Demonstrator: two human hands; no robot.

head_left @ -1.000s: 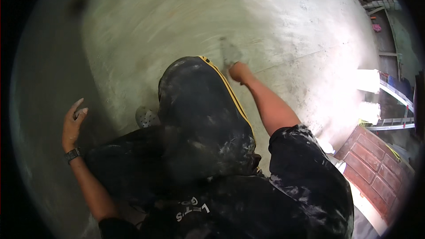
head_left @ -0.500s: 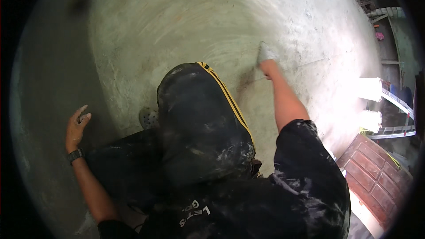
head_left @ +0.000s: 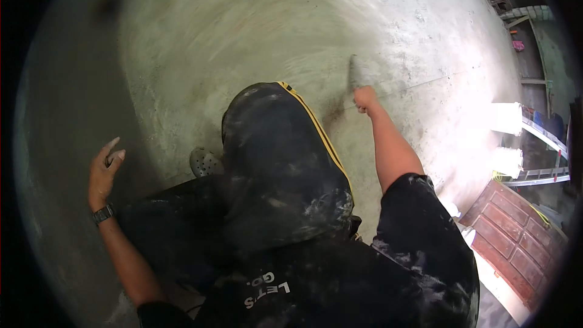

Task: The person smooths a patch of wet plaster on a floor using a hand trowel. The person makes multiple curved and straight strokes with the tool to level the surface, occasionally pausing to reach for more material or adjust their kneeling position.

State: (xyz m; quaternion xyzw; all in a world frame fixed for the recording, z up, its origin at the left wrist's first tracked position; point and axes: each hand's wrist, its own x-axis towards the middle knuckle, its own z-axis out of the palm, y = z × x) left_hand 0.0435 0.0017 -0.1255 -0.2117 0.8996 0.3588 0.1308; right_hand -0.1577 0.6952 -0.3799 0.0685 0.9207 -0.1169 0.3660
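Note:
In my right hand (head_left: 364, 98) is a scraper, its thin grey blade (head_left: 354, 71) seen nearly edge-on and its handle hidden in my closed fingers. The blade is at the pale, dusty concrete floor (head_left: 255, 36); whether its edge touches I cannot tell. Beside my fist lies a brownish dark patch (head_left: 334, 111), perhaps a shadow. Out on the left my left hand (head_left: 104, 170), with a dark watch at the wrist, hangs with thumb and fingers apart and dust on the fingertips. Behind it is a dark grey surface.
My bent knee (head_left: 282, 158) in black trousers stands between the hands, with a grey clog (head_left: 205, 162) beside it. A thin line (head_left: 425, 85) crosses the floor. To the right are white buckets (head_left: 506, 118), a metal ladder (head_left: 540, 178) and a reddish-brown panelled board (head_left: 516, 231).
The blade has turned from showing a broad face to nearly edge-on, and my right fist has shifted slightly left and down. My left hand has hardly moved.

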